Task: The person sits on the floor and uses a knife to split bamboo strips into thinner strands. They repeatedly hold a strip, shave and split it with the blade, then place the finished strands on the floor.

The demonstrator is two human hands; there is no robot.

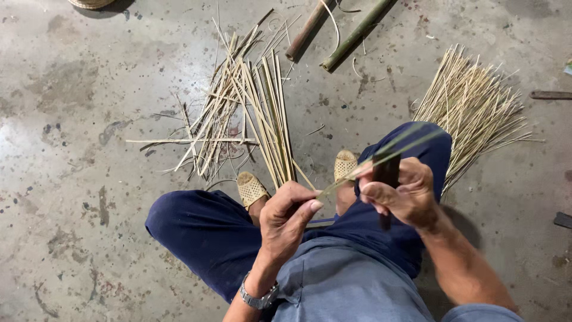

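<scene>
Many bamboo strips [250,113] on stained concrete floor [77,179]

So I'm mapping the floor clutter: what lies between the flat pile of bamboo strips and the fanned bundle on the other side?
In the head view, between the strip pile and the fanned bundle, the concrete floor holds only a few stray slivers.

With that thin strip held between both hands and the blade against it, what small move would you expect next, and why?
Probably the right hand pushes the dark knife further along the thin bamboo strip, while the left hand pinches the near end. The blade sits against the strip, and a pile of finished slivers lies beside the knee.
</scene>
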